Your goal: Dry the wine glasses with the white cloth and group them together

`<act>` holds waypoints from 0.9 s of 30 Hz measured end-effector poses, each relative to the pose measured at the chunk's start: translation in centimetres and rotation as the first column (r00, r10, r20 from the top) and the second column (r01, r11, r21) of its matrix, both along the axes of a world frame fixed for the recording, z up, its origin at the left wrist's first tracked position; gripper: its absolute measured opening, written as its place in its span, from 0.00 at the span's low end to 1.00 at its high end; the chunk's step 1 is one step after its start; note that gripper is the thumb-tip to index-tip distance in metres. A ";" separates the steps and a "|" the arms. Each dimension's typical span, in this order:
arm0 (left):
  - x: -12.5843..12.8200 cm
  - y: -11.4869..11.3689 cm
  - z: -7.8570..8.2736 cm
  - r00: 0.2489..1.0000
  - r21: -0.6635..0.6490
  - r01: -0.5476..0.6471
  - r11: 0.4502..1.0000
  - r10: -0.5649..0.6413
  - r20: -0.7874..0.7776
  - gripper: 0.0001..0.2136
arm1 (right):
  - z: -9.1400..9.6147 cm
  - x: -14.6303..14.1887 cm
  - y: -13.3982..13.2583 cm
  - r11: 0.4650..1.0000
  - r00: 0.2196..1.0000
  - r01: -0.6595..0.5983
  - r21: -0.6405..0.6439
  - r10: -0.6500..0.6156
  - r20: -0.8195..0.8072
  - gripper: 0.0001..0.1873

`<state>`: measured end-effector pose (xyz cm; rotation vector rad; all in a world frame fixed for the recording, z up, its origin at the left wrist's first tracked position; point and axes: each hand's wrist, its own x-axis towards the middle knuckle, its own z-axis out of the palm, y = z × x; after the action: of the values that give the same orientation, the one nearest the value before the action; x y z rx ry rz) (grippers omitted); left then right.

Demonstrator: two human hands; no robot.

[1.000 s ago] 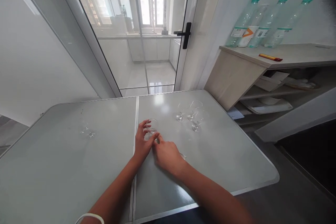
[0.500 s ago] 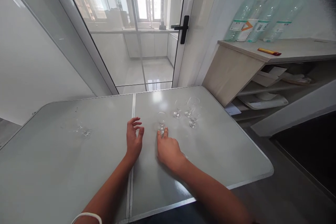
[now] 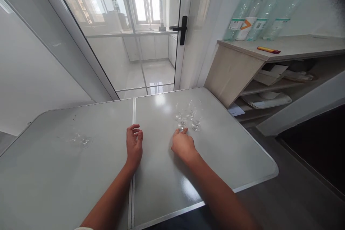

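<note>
My right hand (image 3: 184,146) pinches the foot of a clear stemmed glass (image 3: 182,125), which stands upright on the table. Close around it stand three more clear stemmed glasses: one to the right (image 3: 196,125), one behind (image 3: 191,114) and one at the back left (image 3: 178,116), partly overlapped. My left hand (image 3: 134,143) is above the table's seam, holding nothing, with its fingers loosely curled and the thumb apart. Farther left, clear glassware (image 3: 84,141) sits on the table; its faint outline hides whether it is upright or lying.
The grey-white table (image 3: 159,194) has a metal-trimmed edge and a seam down its middle. Beyond it is a glazed door with a black handle (image 3: 183,30). On the right, a wooden shelf unit (image 3: 231,68) holds several plastic bottles (image 3: 258,25) and a small yellow-red packet (image 3: 268,50).
My right hand has moved the stemmed glass to the right, up beside the other three. My left hand stays near the seam, still empty. The view has shifted slightly.
</note>
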<state>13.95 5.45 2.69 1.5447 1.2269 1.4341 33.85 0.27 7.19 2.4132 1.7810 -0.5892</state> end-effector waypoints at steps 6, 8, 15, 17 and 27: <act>-0.1 0.1 -0.3 1.000 -0.006 0.014 1.000 -0.014 0.020 0.16 | 1.6 -0.6 -0.8 0.999 0.994 0.024 0.034 -0.028 0.107 0.30; -0.2 0.2 -0.5 1.000 0.001 0.016 1.000 -0.016 0.014 0.15 | 2.2 -1.6 -1.4 0.992 0.997 0.027 0.125 -0.037 0.073 0.19; -0.7 0.5 -0.1 0.996 0.102 -0.081 0.991 0.086 -0.039 0.12 | 0.8 -5.9 -1.6 0.811 0.754 -0.359 0.461 0.543 -0.369 0.08; -1.3 0.6 0.7 0.985 0.198 -0.136 0.971 0.155 -0.079 0.09 | -0.1 -6.1 -1.3 0.782 0.582 -0.298 0.548 0.603 -0.545 0.19; -11.5 1.5 6.6 0.561 0.406 -0.772 0.489 0.824 0.075 0.17 | -1.8 -3.8 0.5 0.982 0.071 -0.016 0.190 0.191 -0.979 0.35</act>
<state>2.50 6.93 9.31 1.3451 2.0080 2.3373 30.02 0.80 5.35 1.7572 2.2580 -2.7466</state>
